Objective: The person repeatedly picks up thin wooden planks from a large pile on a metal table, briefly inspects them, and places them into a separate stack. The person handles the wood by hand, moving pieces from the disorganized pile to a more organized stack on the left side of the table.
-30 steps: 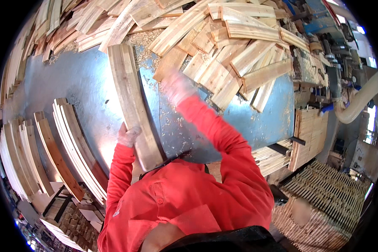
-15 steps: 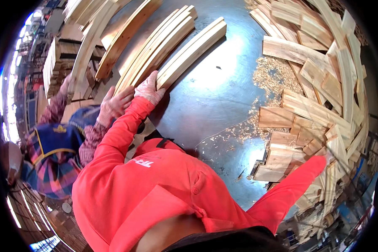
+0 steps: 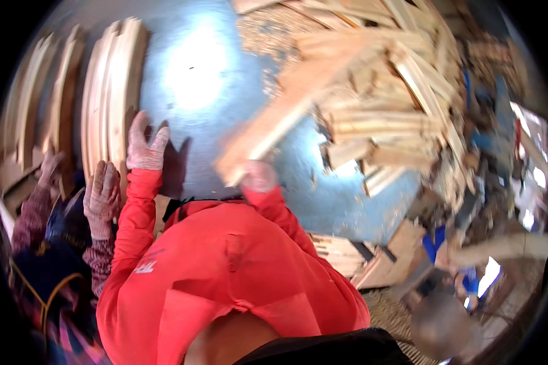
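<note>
My left hand, in a pinkish work glove, lies with fingers spread on the blue table, right beside a row of curved wooden slats standing on edge. It holds nothing. My right hand, also gloved, grips the near end of a long wooden piece. That piece is blurred by motion and points away toward the big heap of wooden pieces at the upper right. Red sleeves cover both my arms.
A co-worker in plaid sleeves stands at my left, one gloved hand close to my left forearm and the other near more slats. Sawdust lies by the heap. More stacked wood sits below the table's right edge.
My right hand has come back from the heap with a wooden piece in it. My left hand has come off the slat's end and now lies flat beside the row.
</note>
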`<move>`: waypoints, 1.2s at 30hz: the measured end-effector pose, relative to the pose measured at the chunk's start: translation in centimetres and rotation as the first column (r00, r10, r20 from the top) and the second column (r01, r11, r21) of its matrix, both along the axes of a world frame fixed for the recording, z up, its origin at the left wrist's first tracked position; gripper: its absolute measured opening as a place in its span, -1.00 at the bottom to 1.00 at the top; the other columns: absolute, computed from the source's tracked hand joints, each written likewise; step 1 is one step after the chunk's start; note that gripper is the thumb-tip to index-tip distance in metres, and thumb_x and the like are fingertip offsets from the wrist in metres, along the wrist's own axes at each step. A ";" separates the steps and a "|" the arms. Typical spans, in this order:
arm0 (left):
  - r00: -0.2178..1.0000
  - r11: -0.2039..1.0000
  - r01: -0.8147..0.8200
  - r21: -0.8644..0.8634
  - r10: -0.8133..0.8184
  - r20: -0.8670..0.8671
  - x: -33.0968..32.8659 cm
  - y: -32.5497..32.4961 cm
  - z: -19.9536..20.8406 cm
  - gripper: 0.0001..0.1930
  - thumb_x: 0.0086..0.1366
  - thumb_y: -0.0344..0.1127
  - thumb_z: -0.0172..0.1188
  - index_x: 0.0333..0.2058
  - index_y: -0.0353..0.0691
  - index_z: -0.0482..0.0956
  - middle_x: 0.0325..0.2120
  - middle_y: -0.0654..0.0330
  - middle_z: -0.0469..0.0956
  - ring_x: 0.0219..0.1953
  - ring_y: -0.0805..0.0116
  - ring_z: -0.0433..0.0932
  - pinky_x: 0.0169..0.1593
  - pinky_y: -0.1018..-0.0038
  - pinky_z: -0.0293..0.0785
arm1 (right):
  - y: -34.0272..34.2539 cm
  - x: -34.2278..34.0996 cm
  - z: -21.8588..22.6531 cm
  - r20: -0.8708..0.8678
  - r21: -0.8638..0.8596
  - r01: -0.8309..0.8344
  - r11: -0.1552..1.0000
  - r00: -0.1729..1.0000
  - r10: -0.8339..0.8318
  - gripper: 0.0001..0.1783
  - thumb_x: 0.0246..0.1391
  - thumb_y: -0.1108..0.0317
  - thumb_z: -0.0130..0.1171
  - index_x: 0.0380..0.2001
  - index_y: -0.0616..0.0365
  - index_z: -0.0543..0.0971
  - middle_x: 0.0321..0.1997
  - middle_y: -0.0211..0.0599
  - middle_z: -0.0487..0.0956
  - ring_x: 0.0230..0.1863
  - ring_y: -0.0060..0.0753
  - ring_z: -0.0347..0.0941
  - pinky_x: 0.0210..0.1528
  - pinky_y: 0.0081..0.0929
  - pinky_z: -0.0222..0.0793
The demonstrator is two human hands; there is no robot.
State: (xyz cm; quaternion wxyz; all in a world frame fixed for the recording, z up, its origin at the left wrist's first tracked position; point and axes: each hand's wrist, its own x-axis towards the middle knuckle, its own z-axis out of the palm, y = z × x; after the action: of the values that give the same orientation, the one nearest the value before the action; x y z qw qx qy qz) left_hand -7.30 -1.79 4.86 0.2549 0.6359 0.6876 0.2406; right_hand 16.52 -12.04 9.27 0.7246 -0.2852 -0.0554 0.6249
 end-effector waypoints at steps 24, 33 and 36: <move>0.700 0.621 0.513 -0.592 0.096 0.708 8.1 -4.4 -5.0 -0.38 0.24 0.11 0.15 0.03 -0.36 0.44 -0.22 0.19 0.58 -0.15 0.38 0.52 -0.09 0.51 0.45 | 0.3 9.3 -1.9 0.722 -0.588 0.460 0.665 0.669 0.176 0.03 -0.21 0.65 0.25 0.36 0.01 0.04 0.43 0.06 -0.07 0.23 0.06 0.27 0.06 -0.19 0.53; 0.700 0.692 0.315 -0.650 0.293 0.651 11.2 -4.4 -4.6 -0.62 0.09 -0.44 0.19 -0.07 -0.34 0.46 -0.43 0.22 0.54 -0.45 0.43 0.51 -0.35 0.52 0.49 | 6.8 24.1 -0.6 0.780 -0.296 0.189 0.936 -0.518 0.351 -0.11 -0.07 0.04 0.25 0.30 0.11 0.18 0.33 -0.10 0.23 0.32 -0.01 0.17 0.32 -0.08 0.09; 0.711 0.756 0.220 -0.616 0.308 0.633 10.0 -3.9 -0.9 -0.67 0.09 -0.45 0.19 -0.12 -0.32 0.48 -0.46 0.24 0.54 -0.46 0.44 0.51 -0.37 0.52 0.49 | 12.9 40.6 2.0 0.272 -0.016 0.468 0.883 -0.848 0.455 0.37 -0.34 -0.41 0.29 0.39 0.15 -0.07 0.47 0.02 -0.06 0.47 0.09 -0.19 0.45 0.02 -0.30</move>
State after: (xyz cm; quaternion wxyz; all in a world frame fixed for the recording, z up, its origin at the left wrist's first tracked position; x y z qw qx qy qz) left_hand 2.72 -5.72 3.98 0.6946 0.3473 0.5924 0.2145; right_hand 57.11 0.89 11.26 -0.0078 -0.8145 -0.5465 -0.1949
